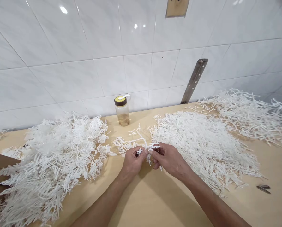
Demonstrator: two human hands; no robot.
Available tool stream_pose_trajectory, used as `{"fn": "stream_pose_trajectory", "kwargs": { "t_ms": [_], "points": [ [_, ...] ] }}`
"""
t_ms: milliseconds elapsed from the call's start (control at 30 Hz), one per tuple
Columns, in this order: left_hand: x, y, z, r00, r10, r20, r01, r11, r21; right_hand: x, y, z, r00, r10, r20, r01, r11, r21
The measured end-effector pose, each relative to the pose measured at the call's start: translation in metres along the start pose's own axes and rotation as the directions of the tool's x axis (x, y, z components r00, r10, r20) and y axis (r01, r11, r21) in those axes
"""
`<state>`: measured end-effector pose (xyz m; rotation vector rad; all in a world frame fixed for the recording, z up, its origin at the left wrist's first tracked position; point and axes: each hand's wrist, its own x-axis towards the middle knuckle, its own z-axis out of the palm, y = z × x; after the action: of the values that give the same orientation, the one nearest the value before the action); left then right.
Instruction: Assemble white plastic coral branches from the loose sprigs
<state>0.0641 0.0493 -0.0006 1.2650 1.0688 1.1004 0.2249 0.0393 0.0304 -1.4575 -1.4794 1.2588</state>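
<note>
Between my two hands is a white artificial branch (141,137) with forked, bare-looking twigs and small feathery tufts. My left hand (133,162) pinches it near the middle, thumb and finger closed. Close beside it, my right hand (170,159) is closed on the same branch, its fingers curled under; exactly which piece lies in these fingertips is too small to tell. Just behind my left hand lies another feathery white sprig (122,145). To the right spreads a pile of fine white sprigs (197,142), and to the left a larger heap of leafy white branches (67,151).
Behind my hands a clear bottle (123,115) with a yellow-and-dark lid holds some brownish contents. A perforated metal bracket (194,81) leans at the tiled wall (95,78). Bare white stems (254,113) lie back right; small dark slivers (264,188) lie at right. A brown box edge (1,160) shows left.
</note>
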Motion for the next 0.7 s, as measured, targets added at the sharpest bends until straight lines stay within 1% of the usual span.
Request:
{"fn": "stream_pose_trajectory", "kwargs": {
  "t_ms": [100, 200, 300, 400, 500, 567, 633, 700],
  "points": [
    [0.0, -0.003, 0.001, 1.0, 0.011, -0.023, -0.01, 1.0, 0.03, 0.001, 0.001, -0.001, 1.0, 0.026, 0.011, -0.025, 1.0, -0.012],
    [0.0, -0.006, 0.002, 0.999, 0.031, -0.034, -0.028, 0.997, 0.072, 0.001, 0.003, -0.001, 1.0, 0.022, -0.004, -0.022, 0.998, -0.052],
    [-0.002, -0.005, 0.004, 0.995, 0.079, -0.053, -0.069, 0.985, 0.157, -0.001, 0.004, 0.0, 0.999, -0.002, -0.043, -0.005, 0.99, -0.141],
    [-0.005, -0.002, 0.005, 0.994, 0.101, -0.028, -0.09, 0.958, 0.271, -0.003, 0.005, 0.002, 0.995, -0.035, -0.093, 0.01, 0.966, -0.259],
    [-0.007, 0.0, 0.006, 0.996, 0.094, 0.005, -0.09, 0.93, 0.356, -0.003, 0.007, 0.003, 0.989, -0.106, -0.103, 0.058, 0.918, -0.393],
    [-0.007, 0.0, 0.006, 0.996, 0.09, 0.022, -0.092, 0.918, 0.385, -0.003, 0.01, 0.005, 0.978, -0.175, -0.114, 0.097, 0.864, -0.494],
    [-0.006, -0.001, 0.004, 0.997, 0.063, 0.053, -0.078, 0.927, 0.366, -0.004, 0.012, 0.008, 0.959, -0.256, -0.122, 0.139, 0.799, -0.585],
    [-0.004, -0.001, 0.002, 0.995, 0.024, 0.094, -0.05, 0.955, 0.291, -0.004, 0.013, 0.011, 0.944, -0.31, -0.116, 0.172, 0.758, -0.629]
  ]
}}
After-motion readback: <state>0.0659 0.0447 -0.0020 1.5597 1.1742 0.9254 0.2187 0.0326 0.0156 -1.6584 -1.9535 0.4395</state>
